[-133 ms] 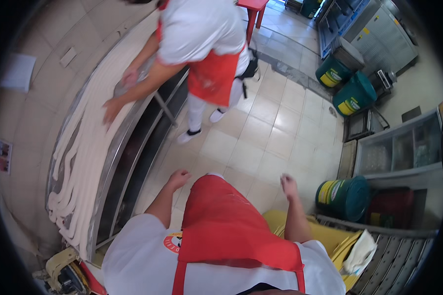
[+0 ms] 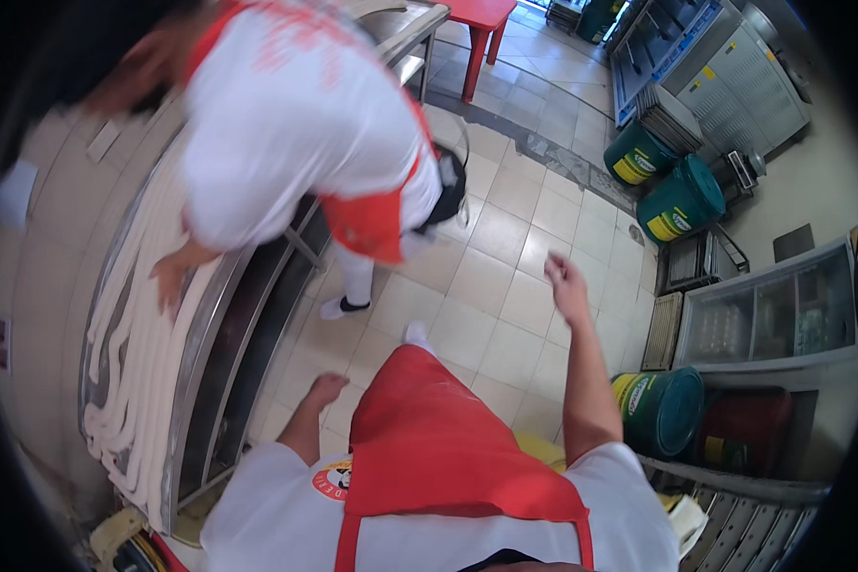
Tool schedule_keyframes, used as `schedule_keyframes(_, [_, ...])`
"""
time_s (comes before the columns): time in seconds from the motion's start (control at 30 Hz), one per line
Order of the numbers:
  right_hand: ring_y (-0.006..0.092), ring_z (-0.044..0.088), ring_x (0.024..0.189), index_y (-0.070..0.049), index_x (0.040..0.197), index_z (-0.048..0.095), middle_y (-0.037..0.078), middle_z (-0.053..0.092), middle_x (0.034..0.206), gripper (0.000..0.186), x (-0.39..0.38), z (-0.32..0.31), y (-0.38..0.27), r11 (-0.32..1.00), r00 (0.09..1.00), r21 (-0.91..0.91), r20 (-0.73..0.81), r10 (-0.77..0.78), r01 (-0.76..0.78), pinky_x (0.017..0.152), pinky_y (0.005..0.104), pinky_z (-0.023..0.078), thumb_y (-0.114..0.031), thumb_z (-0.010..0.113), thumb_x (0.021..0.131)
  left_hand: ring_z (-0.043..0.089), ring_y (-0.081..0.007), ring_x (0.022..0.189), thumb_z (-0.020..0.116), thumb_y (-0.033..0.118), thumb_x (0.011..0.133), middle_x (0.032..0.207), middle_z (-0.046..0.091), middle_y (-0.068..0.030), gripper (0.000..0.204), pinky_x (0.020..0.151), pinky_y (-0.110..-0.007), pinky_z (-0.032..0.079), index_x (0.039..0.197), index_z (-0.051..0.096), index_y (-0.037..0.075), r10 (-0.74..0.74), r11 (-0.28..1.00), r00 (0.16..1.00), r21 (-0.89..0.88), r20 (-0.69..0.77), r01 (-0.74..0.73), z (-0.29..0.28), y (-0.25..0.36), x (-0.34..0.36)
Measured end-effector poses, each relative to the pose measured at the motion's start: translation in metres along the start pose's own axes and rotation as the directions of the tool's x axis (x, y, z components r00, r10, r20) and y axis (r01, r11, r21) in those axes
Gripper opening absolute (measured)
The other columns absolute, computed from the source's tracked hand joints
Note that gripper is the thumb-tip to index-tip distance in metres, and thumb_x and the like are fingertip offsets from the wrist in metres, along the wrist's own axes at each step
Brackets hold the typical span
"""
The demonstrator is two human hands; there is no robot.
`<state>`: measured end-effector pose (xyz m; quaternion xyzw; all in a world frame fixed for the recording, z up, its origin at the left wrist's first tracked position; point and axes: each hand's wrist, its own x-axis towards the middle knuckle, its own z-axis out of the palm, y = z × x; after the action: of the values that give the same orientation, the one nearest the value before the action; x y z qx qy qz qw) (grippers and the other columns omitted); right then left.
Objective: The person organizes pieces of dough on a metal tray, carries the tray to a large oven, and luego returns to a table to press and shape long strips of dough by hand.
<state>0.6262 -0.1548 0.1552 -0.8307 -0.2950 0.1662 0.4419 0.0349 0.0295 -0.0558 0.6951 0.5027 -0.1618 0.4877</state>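
Observation:
I stand in a red apron [image 2: 439, 448] with both arms held away from my body. My left hand [image 2: 327, 389] hangs over the floor beside the table, its fingers curled in and nothing seen in them. Farther forward, my right hand [image 2: 565, 278] is over the tiles, fingers loosely bent and a little apart, holding nothing that shows. At the left, long pale strips of dough [image 2: 153, 381] lie side by side along a metal table [image 2: 221, 319], looping at the near end. Neither of my hands touches them. A co-worker's hand [image 2: 172, 276] rests over the dough.
The co-worker [image 2: 286, 133] leans over the table's far part. Dark shelves [image 2: 248, 353] sit under it. Green buckets [image 2: 682, 198], a glass-fronted case [image 2: 767, 300] and another green bucket [image 2: 660, 410] line the right side. A red table [image 2: 477, 19] stands at the back.
The co-worker has moved nearer and leans farther left over the dough. My right hand has reached forward, and my left hand has drawn back toward me.

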Motion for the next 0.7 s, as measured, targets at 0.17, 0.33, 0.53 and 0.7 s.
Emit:
schedule_keyframes(0.17, [0.0180, 0.074, 0.094, 0.000, 0.129, 0.071, 0.011, 0.078, 0.109, 0.035, 0.241, 0.000, -0.068, 0.990, 0.994, 0.084, -0.013, -0.112, 0.113, 0.085, 0.0331, 0.057, -0.024, 0.067, 0.105, 0.067, -0.0370, 0.118, 0.062, 0.044, 0.106, 0.135, 0.069, -0.0222, 0.059, 0.098, -0.052, 0.053, 0.141, 0.062, -0.002, -0.533, 0.790, 0.824, -0.234, 0.193, 0.566, 0.030, 0.048, 0.065])
schedule_keyframes(0.33, [0.0189, 0.074, 0.091, 0.002, 0.126, 0.071, 0.012, 0.077, 0.106, 0.033, 0.400, 0.081, -0.040, 0.993, 0.973, 0.084, 0.221, 0.066, -0.087, 0.083, 0.0331, 0.058, -0.022, 0.065, 0.105, 0.068, -0.0336, 0.107, 0.064, 0.039, 0.105, 0.126, 0.071, -0.0206, 0.051, 0.091, -0.049, 0.055, 0.136, 0.065, -0.002, -0.439, 0.808, 0.877, -0.342, 0.194, 0.480, -0.007, 0.157, 0.093])
schedule_keyframes(0.53, [0.0198, 0.073, 0.090, 0.004, 0.128, 0.068, 0.013, 0.075, 0.109, 0.035, 0.584, 0.343, -0.065, 0.981, 0.690, 0.105, 0.723, 0.035, -0.161, 0.081, 0.0329, 0.057, -0.023, 0.059, 0.108, 0.068, -0.0319, 0.104, 0.064, 0.037, 0.105, 0.123, 0.071, -0.0190, 0.048, 0.089, -0.048, 0.055, 0.135, 0.066, -0.001, -0.530, 0.556, 0.845, -0.723, 0.073, 0.411, -0.013, 0.285, 0.175])
schedule_keyframes(0.7, [0.0187, 0.072, 0.091, -0.002, 0.127, 0.068, 0.007, 0.074, 0.105, 0.029, 0.753, 0.586, -0.102, 0.860, 0.555, 0.209, 0.826, 0.101, -0.466, 0.081, 0.0340, 0.058, -0.018, 0.062, 0.104, 0.067, -0.0304, 0.102, 0.064, 0.035, 0.105, 0.120, 0.071, -0.0177, 0.046, 0.088, -0.046, 0.055, 0.133, 0.066, 0.000, -0.731, 0.236, 0.672, -0.879, 0.120, 0.414, 0.022, 0.414, 0.248])
